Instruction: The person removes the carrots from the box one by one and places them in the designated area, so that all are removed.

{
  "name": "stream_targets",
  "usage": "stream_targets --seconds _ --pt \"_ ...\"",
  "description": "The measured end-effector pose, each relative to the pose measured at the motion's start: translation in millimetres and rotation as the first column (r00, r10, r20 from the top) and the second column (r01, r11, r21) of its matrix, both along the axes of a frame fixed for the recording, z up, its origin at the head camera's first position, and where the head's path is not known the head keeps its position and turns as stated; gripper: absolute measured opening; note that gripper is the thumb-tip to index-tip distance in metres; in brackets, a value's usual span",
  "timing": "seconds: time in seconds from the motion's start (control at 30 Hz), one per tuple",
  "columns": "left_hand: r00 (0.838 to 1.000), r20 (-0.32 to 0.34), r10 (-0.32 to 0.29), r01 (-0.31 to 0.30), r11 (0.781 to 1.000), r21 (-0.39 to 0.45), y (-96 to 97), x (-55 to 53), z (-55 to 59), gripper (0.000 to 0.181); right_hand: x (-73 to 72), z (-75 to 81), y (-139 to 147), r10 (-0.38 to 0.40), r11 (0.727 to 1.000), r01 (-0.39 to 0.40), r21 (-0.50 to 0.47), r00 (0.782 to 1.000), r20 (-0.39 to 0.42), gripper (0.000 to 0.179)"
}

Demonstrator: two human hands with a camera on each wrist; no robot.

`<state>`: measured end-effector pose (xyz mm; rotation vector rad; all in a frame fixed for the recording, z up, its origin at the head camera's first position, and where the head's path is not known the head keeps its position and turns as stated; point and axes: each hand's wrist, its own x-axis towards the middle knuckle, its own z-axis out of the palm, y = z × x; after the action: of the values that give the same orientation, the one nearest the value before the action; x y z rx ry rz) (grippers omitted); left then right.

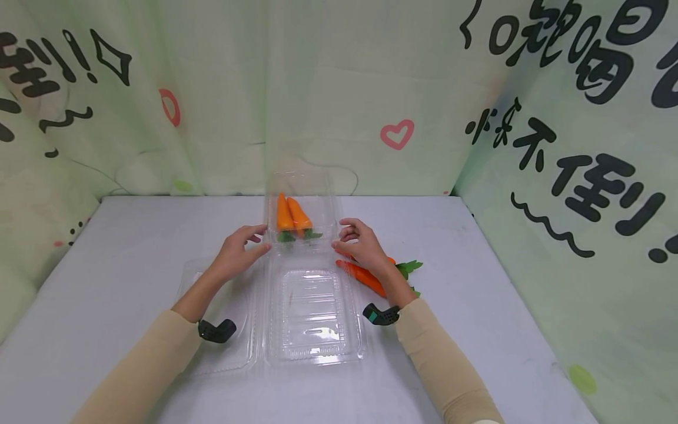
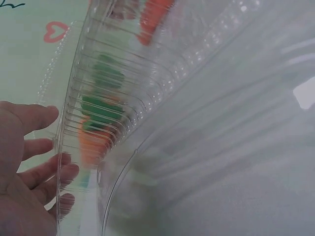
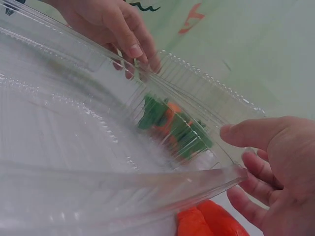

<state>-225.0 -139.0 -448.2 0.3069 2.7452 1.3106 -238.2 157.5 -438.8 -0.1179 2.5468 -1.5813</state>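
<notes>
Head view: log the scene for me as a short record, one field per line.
Left side: left hand at the left edge of the rear clear plastic section
Right side: right hand at its right edge; grip unclear
Behind or inside that section: two orange carrots, green tops toward the person
Front: clear plastic tray, nothing in it
Under left forearm: clear plastic panel
By right wrist: redder carrots, partly hidden
Surface: white table

White table (image 1: pixel 477 294) beneath clear plastic containers (image 1: pixel 315 318) and orange-red carrots (image 1: pixel 365 277)
</notes>
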Motion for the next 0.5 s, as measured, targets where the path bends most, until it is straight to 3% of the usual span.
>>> stream_targets --seconds 0.27,0.5 --pt "1.0 -0.027 -0.01 0.01 1.0 -0.021 1.0 0.9 1.3 0.055 -0.9 2.2 -4.8 -0.021 0.999 0.021 -0.03 1.0 0.012 0.054" --pt "1.0 -0.007 -0.011 0.011 1.0 -0.017 2.0 2.9 3.8 0.054 -1.8 1.8 -8.2 -0.015 1.0 0.015 -0.022 1.0 0.004 0.054"
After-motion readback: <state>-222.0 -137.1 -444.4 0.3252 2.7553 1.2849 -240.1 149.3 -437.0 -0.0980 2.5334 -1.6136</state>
